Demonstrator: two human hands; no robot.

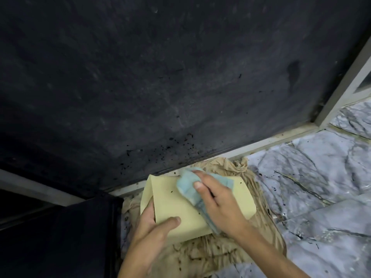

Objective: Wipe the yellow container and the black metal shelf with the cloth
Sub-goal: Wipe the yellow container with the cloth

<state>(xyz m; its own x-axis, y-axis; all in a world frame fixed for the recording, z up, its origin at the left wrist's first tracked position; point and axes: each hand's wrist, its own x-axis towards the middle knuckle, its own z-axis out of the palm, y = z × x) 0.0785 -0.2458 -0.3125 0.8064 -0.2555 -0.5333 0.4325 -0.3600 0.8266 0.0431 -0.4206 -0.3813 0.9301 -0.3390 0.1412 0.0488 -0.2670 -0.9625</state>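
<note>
Both forearms enter from six o'clock. At about seven o'clock of the box, the left hand (154,225) clamps the near-left corner of the yellow container (180,205), thumb on the upper face and fingers wrapped round the side. At about one o'clock from it, the right hand (216,197) presses a bunched light-blue cloth (188,187) flat onto the same face, fingers closed over the cloth.

Under the container lies a crumpled, stained beige sheet (210,255) on the marbled floor (321,177). That loose sheet looks like the main risk: a hard stroke could make the box skid or tip out of the one-handed hold. Dark specks on the face could smear rather than lift if the cloth is already dirty.

Toward twelve o'clock, the black metal shelf (160,67) fills the view, gritty near its lower edge; that grit could fall onto the container when the shelf is wiped.
</note>
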